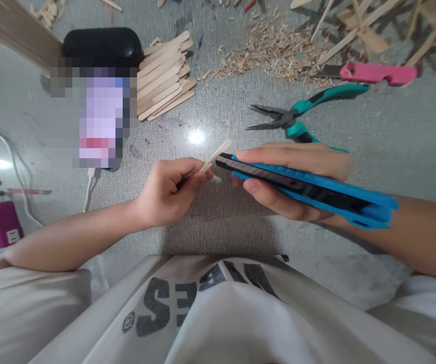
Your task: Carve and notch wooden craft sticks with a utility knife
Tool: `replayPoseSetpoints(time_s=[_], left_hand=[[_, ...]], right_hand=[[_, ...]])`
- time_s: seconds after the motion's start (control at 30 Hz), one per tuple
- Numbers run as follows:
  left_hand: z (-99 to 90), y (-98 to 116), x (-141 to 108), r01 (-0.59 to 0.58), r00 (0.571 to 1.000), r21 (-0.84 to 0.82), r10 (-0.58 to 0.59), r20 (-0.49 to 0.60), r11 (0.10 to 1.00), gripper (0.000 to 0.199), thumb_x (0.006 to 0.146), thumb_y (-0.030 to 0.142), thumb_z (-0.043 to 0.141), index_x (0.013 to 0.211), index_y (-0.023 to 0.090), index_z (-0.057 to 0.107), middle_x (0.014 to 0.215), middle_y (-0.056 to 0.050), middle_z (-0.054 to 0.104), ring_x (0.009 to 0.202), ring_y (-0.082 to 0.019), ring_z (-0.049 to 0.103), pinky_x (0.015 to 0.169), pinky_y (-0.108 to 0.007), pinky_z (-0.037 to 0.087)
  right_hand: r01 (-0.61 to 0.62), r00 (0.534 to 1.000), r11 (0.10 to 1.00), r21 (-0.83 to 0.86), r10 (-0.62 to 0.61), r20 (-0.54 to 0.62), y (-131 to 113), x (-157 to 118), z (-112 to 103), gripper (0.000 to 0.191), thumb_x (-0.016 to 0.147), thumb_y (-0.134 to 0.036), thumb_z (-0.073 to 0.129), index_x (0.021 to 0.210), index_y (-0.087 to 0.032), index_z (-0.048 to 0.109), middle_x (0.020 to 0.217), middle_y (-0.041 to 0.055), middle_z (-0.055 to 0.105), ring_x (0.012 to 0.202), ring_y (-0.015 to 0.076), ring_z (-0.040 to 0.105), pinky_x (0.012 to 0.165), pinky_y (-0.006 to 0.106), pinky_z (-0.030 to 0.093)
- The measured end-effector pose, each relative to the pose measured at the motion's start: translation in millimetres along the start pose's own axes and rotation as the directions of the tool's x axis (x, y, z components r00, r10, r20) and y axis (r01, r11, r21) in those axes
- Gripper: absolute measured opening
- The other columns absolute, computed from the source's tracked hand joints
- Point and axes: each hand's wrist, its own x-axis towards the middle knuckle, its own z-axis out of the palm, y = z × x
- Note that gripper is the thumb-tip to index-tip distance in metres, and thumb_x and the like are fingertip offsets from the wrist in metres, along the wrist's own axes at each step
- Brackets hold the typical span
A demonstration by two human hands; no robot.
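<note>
Near the middle of the view, my left hand is closed on a thin wooden stick, which slants up and to the right out of the fingers. My right hand grips a blue utility knife. The knife's black front end is close beside the stick; whether the blade touches it cannot be made out. Above my right hand lie pliers with green handles, jaws apart. A pile of flat wooden sticks lies beyond my left hand.
Wood shavings are scattered at the back of the grey table. A pink-handled knife and joined sticks lie at the back right. On the left are a blurred phone, a black case and a purple adapter.
</note>
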Motion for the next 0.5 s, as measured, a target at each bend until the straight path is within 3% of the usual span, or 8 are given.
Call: replayPoseSetpoints(time_s=[0.1,0.23,0.4,0.5], left_hand=[[-0.9,0,2,0.024,1.000,-0.017,-0.024,0.013,1.000,0.029,0.113,0.026,0.065,0.095,0.011,0.081,0.061,0.003,0.054,0.052,-0.007,0.041,0.048,-0.018,0.033],[-2.6,1,4,0.085,0.996,-0.120,-0.083,0.026,0.989,0.033,0.114,0.035,0.066,0.097,0.012,0.081,0.059,0.006,0.048,0.050,-0.006,0.035,0.047,-0.021,0.027],[-1.9,0,5,0.155,0.988,-0.189,-0.149,0.046,0.970,0.034,0.113,0.040,0.067,0.098,0.013,0.081,0.059,0.006,0.047,0.052,-0.008,0.036,0.050,-0.024,0.031],[-0.7,-1,4,0.174,0.985,-0.236,-0.168,0.047,0.956,0.032,0.113,0.039,0.067,0.099,0.013,0.081,0.058,0.007,0.042,0.051,-0.008,0.033,0.050,-0.025,0.029]], right_hand=[[-0.141,0.990,0.985,0.102,0.140,0.020,-1,-3,-1,0.039,0.101,-0.026,0.086,0.139,-0.036,0.085,0.118,0.0020,0.091,0.088,0.0201,0.088,0.079,0.030,0.075],[-0.272,0.957,0.889,0.368,0.291,0.003,8,-5,7,0.040,0.101,-0.030,0.088,0.141,-0.038,0.086,0.109,-0.0004,0.092,0.076,0.0184,0.086,0.066,0.028,0.073],[-0.293,0.934,0.638,0.712,0.351,0.070,24,-3,18,0.038,0.101,-0.032,0.090,0.138,-0.038,0.087,0.103,0.0008,0.092,0.077,0.0208,0.088,0.064,0.028,0.073],[-0.265,0.937,0.616,0.742,0.346,0.048,26,-3,19,0.037,0.101,-0.030,0.090,0.138,-0.035,0.087,0.101,0.0026,0.092,0.078,0.0213,0.089,0.064,0.027,0.073]])
